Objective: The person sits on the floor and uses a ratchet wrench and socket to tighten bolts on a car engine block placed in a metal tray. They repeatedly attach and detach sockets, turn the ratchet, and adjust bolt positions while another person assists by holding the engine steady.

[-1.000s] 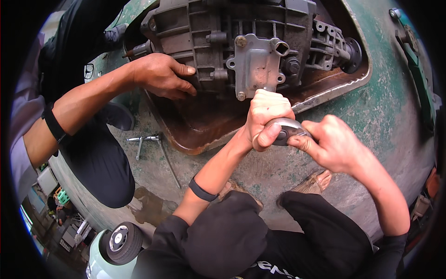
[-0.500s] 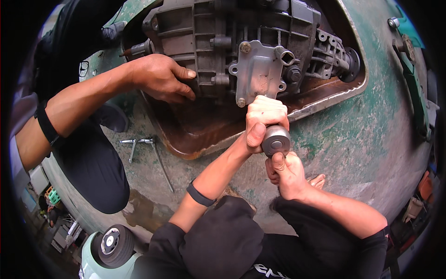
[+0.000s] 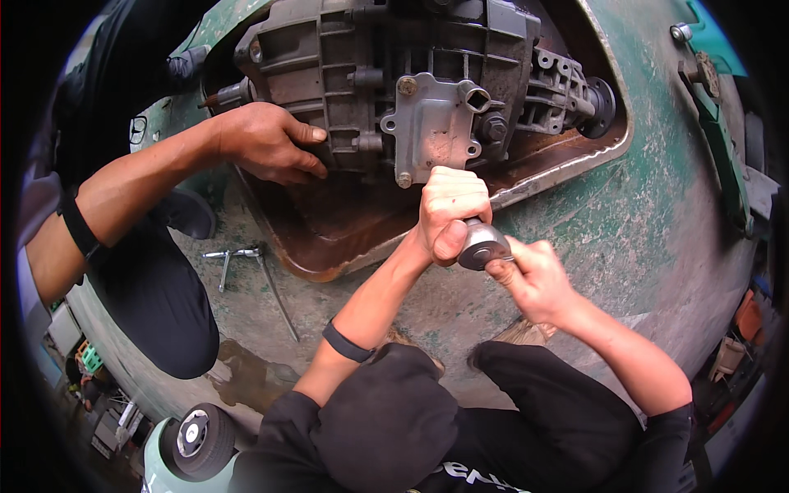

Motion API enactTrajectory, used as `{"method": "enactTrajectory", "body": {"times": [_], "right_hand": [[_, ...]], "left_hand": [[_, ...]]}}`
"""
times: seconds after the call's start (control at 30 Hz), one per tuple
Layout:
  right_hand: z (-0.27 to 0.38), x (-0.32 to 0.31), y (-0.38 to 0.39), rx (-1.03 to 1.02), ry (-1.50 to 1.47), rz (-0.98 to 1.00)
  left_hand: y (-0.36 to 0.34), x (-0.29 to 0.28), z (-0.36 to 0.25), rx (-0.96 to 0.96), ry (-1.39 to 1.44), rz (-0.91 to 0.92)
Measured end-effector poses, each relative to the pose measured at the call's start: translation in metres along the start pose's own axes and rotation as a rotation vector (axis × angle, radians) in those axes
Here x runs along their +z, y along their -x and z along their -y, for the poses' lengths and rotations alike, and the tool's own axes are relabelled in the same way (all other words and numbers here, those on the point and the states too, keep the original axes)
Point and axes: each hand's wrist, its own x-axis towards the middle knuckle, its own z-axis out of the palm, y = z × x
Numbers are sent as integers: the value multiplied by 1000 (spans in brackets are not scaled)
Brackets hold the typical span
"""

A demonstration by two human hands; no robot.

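Note:
My left hand (image 3: 452, 201) is closed round the shank of a silver ratchet tool just below a silver cover plate (image 3: 429, 123) on a grey gearbox housing (image 3: 337, 57); the tool's far end is hidden. The round ratchet head (image 3: 485, 251) sits between my hands, and my right hand (image 3: 528, 283) is closed on the handle behind it. A co-worker's hand (image 3: 271, 144) rests with bent fingers on the housing's left side. The housing lies in a rust-brown metal tray (image 3: 559, 178).
The co-worker's dark-trousered knee (image 3: 164, 320) is at the left. A silver wrench (image 3: 276, 292) with a long bar lies on the worn green floor. A green metal tool (image 3: 719, 160) stands at the right edge. A spare wheel (image 3: 197, 440) is at the lower left.
My right hand swung down and inward on the ratchet, then rose slightly again. The ratchet head has turned. The whole view has shifted, with the gearbox now further left in it.

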Motion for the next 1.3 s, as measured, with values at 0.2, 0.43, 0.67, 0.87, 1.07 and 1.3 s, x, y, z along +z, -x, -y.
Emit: {"method": "enactTrajectory", "body": {"times": [0.2,0.43,0.67,0.87,1.07,1.3], "right_hand": [[16,28,7,144,-276,78],[20,-74,-31,-344,703,133],[4,-17,-6,-58,113,112],[-2,66,25,308,-758,-63],[13,23,3,261,-309,188],[0,-55,-11,-321,517,46]], "left_hand": [[1,-1,-2,-88,169,-89],[1,-3,5,-83,106,-75],[2,1,-11,-115,-1,-74],[-4,-1,-18,-148,207,-141],[-4,-1,-15,-134,108,-40],[-3,-2,-7,-131,97,-26]]}}
